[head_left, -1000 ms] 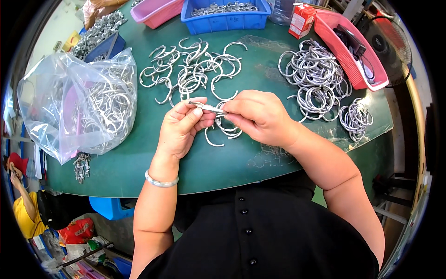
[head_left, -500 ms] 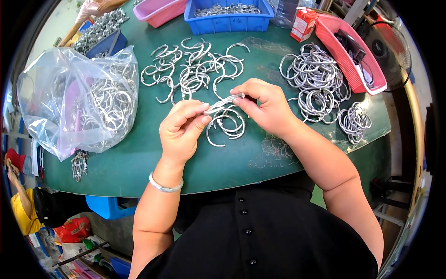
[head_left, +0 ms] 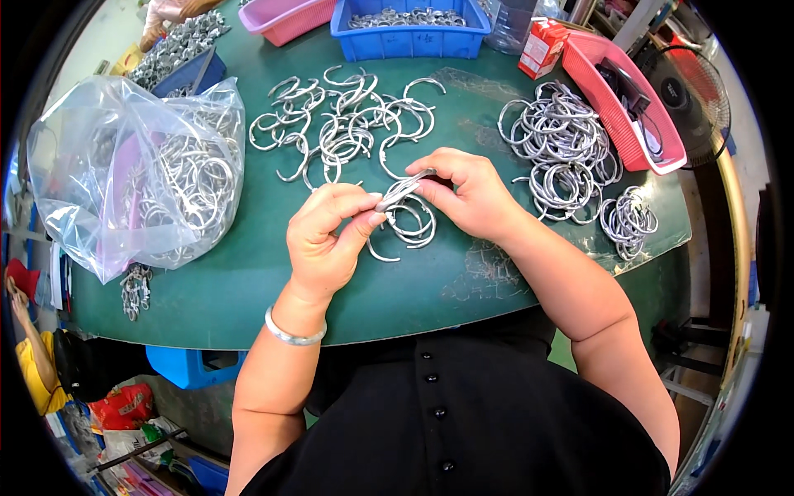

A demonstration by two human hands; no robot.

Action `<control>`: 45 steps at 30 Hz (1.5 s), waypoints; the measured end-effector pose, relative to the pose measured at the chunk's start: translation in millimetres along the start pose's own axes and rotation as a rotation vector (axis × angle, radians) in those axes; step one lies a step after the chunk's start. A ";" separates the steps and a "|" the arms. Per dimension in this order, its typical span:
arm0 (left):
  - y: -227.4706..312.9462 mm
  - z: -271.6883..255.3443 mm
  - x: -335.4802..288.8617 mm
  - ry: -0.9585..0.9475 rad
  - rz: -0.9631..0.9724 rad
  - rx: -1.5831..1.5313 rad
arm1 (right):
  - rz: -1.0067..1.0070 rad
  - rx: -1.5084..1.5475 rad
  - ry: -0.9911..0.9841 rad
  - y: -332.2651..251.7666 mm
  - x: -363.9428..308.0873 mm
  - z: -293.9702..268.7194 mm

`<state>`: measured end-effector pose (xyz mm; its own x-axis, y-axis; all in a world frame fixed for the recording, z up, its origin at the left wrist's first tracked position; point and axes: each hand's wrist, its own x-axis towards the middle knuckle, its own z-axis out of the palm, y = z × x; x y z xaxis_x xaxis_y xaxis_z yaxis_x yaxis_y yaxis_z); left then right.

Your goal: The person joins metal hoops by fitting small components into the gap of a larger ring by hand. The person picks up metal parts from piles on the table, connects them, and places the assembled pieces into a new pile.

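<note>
Between my two hands I hold a silver metal ring, seen nearly edge-on above the green table. My left hand pinches its near left end between thumb and fingertips. At the far right end, my right hand is closed on it in the same way. Whether it is one ring or two pressed together I cannot tell. Just beneath lie a few loose open rings. Beyond my hands spreads a scattered group of C-shaped silver rings.
On the left stands a clear plastic bag full of rings. Heaped rings and a smaller bunch lie to the right, near a pink basket. A blue bin and red-white carton stand at the back. Other people are at the left.
The held ring has turned steeper and more edge-on, and my hands have drawn slightly closer together. At the far left, another person's arm has moved.
</note>
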<state>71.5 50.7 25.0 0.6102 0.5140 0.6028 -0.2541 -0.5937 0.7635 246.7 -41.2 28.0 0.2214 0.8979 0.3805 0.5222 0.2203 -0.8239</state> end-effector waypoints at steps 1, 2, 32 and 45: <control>0.5 0.3 0.0 0.004 0.000 -0.001 | -0.008 -0.014 -0.012 0.6 0.0 0.1; 1.0 0.6 0.0 0.007 0.000 -0.002 | -0.008 -0.014 -0.012 1.0 -0.3 0.4; 12.9 11.3 -4.4 -0.010 -0.373 -0.540 | 0.034 0.013 -0.185 3.0 -2.3 -2.6; 7.0 6.5 -5.1 0.015 -0.471 -0.711 | 0.077 0.178 -0.228 4.1 -0.6 -1.5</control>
<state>71.5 39.8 25.8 0.7617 0.6210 0.1849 -0.3901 0.2116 0.8961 249.9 -41.4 25.0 0.0530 0.9726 0.2265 0.3538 0.1939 -0.9150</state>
